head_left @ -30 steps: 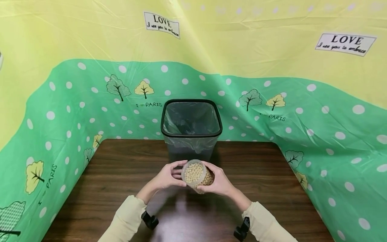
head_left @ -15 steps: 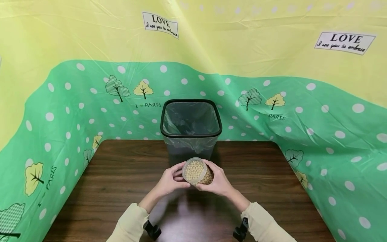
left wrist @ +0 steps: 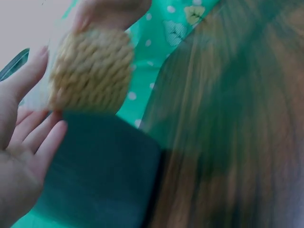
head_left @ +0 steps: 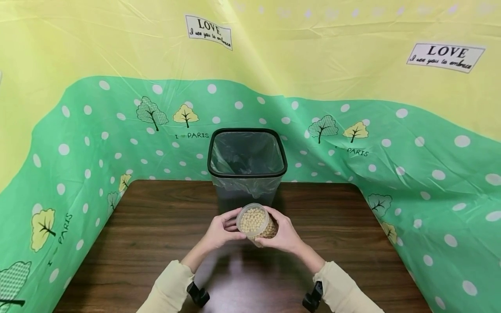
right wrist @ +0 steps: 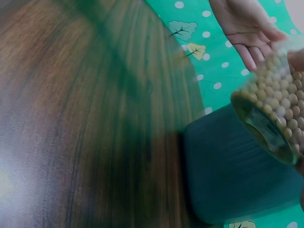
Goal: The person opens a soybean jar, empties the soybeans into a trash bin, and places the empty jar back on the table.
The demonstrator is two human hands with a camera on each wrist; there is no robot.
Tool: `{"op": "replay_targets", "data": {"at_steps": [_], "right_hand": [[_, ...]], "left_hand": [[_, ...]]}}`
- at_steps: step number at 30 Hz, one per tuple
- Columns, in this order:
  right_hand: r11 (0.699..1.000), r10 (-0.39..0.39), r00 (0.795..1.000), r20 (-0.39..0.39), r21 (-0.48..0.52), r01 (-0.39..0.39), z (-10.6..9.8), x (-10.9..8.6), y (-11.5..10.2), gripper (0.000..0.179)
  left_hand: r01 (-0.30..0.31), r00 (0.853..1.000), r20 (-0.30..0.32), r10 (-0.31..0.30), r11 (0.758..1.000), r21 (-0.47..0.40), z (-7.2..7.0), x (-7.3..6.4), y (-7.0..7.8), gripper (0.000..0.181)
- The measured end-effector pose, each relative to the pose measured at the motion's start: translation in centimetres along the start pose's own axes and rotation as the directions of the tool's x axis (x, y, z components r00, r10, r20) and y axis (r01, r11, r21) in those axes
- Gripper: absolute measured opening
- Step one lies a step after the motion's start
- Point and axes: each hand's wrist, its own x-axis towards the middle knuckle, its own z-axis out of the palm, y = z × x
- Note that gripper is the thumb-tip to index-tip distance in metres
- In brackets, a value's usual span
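Observation:
A clear plastic jar (head_left: pixel 252 221) full of round, pale beans is held up in front of the bin, its mouth end tilted toward the head camera. My right hand (head_left: pixel 287 234) grips the jar's side, thumb below and fingers above. At the rim, the thumb and fingertips of my left hand (head_left: pixel 219 230) hold the jar from the left. In the left wrist view the beans (left wrist: pixel 92 71) show through the jar wall, while the right wrist view shows the jar's base (right wrist: pixel 263 128). Whether a clear lid covers the mouth, I cannot tell.
Behind the jar stands a dark bin (head_left: pixel 247 191) with a black rim and a clear liner, at the far edge of the brown wooden table (head_left: pixel 164 208). A green and yellow printed cloth (head_left: pixel 117 117) surrounds the table on the back and sides.
Compared with one second ago, the jar sits slightly higher in view. My left hand has shifted a little to the right against the rim. Over the last half second both hands stay almost still.

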Motion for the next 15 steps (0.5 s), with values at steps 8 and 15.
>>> {"op": "replay_targets", "data": {"at_steps": [8,15], "right_hand": [[0.997,0.003,0.995,-0.095,-0.080,-0.011,0.9,-0.3,1.8,0.082],[0.999,-0.014,1.000,0.023,0.034,0.014,-0.6,0.7,-1.0,0.077]], "left_hand": [[0.012,0.995,-0.100,-0.014,1.000,-0.023,0.4,0.1,0.6,0.066],[-0.009,0.999,0.049,0.011,0.999,-0.036,-1.0,0.2,1.0,0.073]]}}
